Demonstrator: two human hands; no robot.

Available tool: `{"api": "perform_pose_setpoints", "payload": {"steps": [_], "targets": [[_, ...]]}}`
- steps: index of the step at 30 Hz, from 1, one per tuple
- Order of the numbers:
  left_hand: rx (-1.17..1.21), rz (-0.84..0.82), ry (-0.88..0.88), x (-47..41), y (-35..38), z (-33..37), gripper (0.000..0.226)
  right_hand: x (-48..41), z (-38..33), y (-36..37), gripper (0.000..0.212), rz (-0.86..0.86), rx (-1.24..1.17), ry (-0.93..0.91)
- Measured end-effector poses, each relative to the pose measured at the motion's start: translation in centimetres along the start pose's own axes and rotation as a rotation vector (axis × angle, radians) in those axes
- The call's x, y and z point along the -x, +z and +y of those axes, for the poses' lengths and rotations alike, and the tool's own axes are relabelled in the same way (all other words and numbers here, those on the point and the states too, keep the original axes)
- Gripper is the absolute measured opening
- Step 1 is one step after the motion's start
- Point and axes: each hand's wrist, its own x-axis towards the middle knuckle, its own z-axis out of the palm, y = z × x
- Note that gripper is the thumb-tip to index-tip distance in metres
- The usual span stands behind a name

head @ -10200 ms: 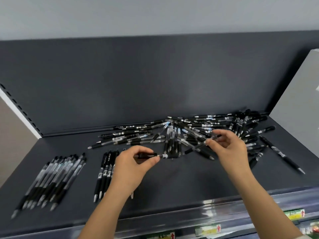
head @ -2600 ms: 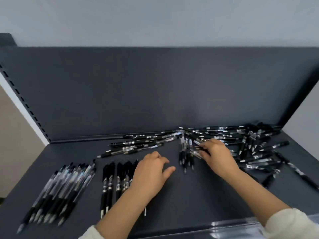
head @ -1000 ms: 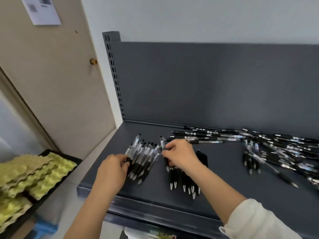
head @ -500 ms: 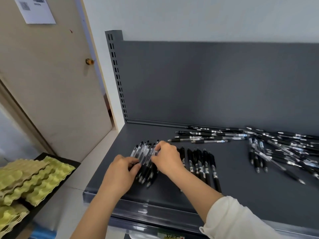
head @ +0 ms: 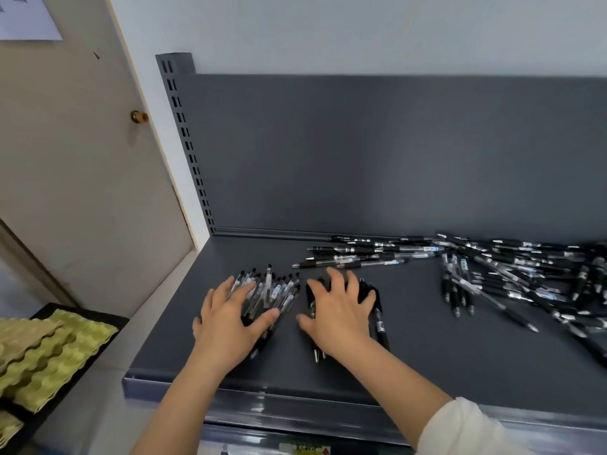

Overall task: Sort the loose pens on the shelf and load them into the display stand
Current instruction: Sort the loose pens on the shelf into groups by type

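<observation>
Head view: two hands flat on sorted pens.
Left hand presses clear pens, fingers spread; right hand covers black pens, fingers spread, on the shelf.

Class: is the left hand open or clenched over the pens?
Open: the left hand lies flat, fingers spread, on the clear-barrelled pens.

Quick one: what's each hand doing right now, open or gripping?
Left hand: open, flat on the clear-barrelled pen pile.
Right hand: open, fingers spread over the black pen row.
</observation>
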Motion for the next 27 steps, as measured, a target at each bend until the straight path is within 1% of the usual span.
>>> {"api": "perform_pose_setpoints", "payload": {"steps": [1,3,7,10,15,18,21,24,27], "targets": [[-0.026,-0.025,-0.011,0.0,0.2,0.2,0.069,0.2,0.1,0.4,0.064,-0.048,0.014,0.005],[-0.080,-0.070,-0.008,-0.1,0.4,0.5,0.065,0.4,0.5,0.8,0.061,-0.079,0.029,0.011],[-0.247,-0.171,0.052,0.1,0.9,0.8,0.055,0.7,3.2,0.6,0.057,-0.029,0.024,0.063],[-0.410,-0.205,0.105,0.7,1.3,1.2,0.051,0.9,5.8,0.1,0.057,-0.014,0.003,0.089],[-0.565,-0.236,0.160,1.6,1.7,1.7,0.053,1.4,9.4,-0.7,0.056,-0.023,0.017,0.090],[-0.584,-0.249,0.169,1.9,1.9,2.0,0.056,1.7,10.6,-1.1,0.056,-0.046,0.041,0.069],[-0.548,-0.243,0.169,2.0,1.9,2.3,0.051,1.8,11.5,-1.4,0.056,-0.067,0.041,0.059],[-0.409,-0.142,0.121,1.7,1.4,2.4,0.049,1.7,11.9,-1.5,0.057,-0.084,0.037,0.037],[-0.333,-0.058,0.049,1.0,0.8,2.1,0.056,1.7,11.9,-1.7,0.058,-0.101,0.040,0.024]]}}
